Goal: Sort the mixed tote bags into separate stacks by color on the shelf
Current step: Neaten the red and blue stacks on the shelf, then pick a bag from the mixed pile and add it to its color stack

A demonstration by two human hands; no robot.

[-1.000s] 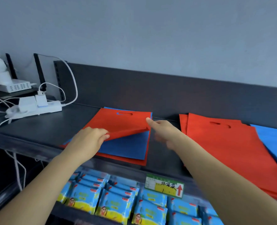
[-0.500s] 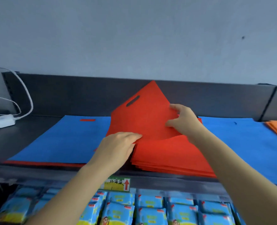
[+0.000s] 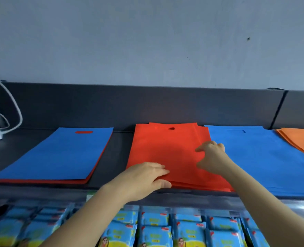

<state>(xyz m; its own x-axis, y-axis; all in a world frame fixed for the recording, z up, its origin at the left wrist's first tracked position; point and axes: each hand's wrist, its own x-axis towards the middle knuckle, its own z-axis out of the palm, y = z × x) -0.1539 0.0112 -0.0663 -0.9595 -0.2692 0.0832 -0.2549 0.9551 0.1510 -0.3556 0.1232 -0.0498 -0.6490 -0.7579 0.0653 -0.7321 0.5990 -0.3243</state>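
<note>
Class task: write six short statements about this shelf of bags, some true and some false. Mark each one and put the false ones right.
1. The left hand and the right hand both touch the red stack. True.
2. The left pile is blue all through. False: red shows under its top blue bag.
3. An orange stack lies at the far right. True.
4. One bag is held up off the shelf. False: every bag lies flat.
5. The blue stack lies between the red and orange stacks. True.
6. The packets sit above the bags. False: they sit below the shelf.
</note>
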